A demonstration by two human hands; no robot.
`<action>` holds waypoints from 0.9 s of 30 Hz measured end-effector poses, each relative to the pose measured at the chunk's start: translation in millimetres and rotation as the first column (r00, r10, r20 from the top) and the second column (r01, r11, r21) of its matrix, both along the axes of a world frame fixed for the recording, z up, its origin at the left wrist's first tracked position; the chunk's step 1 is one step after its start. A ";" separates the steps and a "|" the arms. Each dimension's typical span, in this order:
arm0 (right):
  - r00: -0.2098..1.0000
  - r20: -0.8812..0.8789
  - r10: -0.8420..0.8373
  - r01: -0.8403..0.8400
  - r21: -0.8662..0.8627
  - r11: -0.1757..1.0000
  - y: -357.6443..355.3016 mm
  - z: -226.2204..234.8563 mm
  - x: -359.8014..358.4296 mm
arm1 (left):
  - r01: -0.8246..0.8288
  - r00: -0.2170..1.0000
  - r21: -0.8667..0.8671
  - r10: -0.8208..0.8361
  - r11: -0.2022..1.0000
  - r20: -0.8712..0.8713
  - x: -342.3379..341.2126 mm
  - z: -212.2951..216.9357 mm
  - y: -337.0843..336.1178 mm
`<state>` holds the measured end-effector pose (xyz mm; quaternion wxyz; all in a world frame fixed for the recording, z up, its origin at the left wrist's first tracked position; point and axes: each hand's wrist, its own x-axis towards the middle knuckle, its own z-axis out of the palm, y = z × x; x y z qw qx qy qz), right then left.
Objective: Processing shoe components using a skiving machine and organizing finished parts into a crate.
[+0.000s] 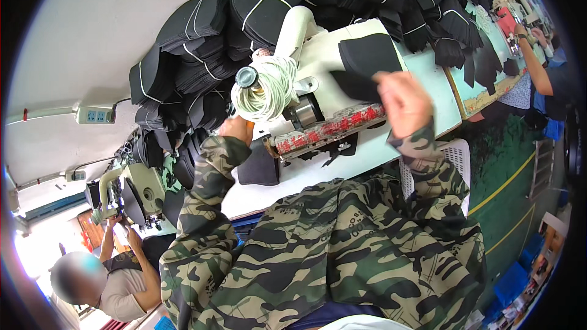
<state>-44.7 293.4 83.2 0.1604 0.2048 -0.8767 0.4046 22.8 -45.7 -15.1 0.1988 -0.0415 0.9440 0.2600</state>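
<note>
My right hand (pixel 400 99) is raised over the white sewing machine (pixel 318 61) and pinches a flat black fabric piece (pixel 354 85) by its edge. A second black piece (pixel 370 54) lies on top of the machine. My left hand (pixel 235 127) reaches under the machine's left end, beside a coil of pale cord (pixel 266 88); whether it grips anything I cannot tell. Another black piece (pixel 260 165) lies flat on the white table (pixel 318 168) below the machine. Both my arms wear camouflage sleeves.
Bundles of black pieces tied with white cord (pixel 202 43) are stacked behind and to the left of the machine, and more (pixel 422 0) at the back right. A white plastic basket (pixel 455 159) stands at my right. One person works at a sewing machine (pixel 137 192) on the left, another (pixel 538 67) at the far right.
</note>
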 end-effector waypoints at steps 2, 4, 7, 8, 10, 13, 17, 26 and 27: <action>0.968 -0.231 -0.092 0.116 0.089 0.989 12.0 -0.7 -15.1 | 0.232 0.957 -0.429 -0.125 0.873 0.262 7.7 1.1 0.4; 0.996 -0.090 -0.015 0.041 0.296 0.954 8.7 -36.7 -17.4 | 0.406 0.860 -0.376 -0.209 0.833 0.466 15.9 -4.9 1.4; 0.994 0.078 0.072 -0.090 0.265 0.960 -9.2 -55.1 6.0 | 0.257 0.963 -0.475 -0.183 0.842 0.196 39.2 -17.9 -3.0; 0.987 0.119 0.109 -0.127 0.163 0.978 -17.7 -51.6 19.2 | 0.263 0.961 -0.468 -0.189 0.844 0.200 41.6 -15.8 1.4; 0.874 0.362 0.325 -0.315 -0.088 0.945 -33.6 -60.9 36.3 | 0.150 0.989 -0.487 -0.122 0.860 0.090 38.4 -3.1 8.2; 0.582 0.662 0.473 -0.477 -0.193 0.857 -53.2 -62.8 53.0 | 0.400 0.812 0.268 -0.475 0.876 0.339 33.7 4.7 -21.7; 0.431 0.722 0.541 -0.463 -0.338 0.819 -70.0 -67.9 62.4 | 0.250 0.844 0.667 -0.496 0.702 0.205 26.1 47.7 15.5; 0.689 0.611 0.390 -0.435 -0.081 0.897 -85.0 -60.1 38.9 | -0.284 0.902 0.638 -0.026 0.716 0.430 12.0 27.7 27.6; 0.705 0.603 0.372 -0.408 -0.084 0.909 -81.4 -54.0 33.9 | -0.283 0.903 0.639 -0.026 0.715 0.429 9.0 25.3 25.5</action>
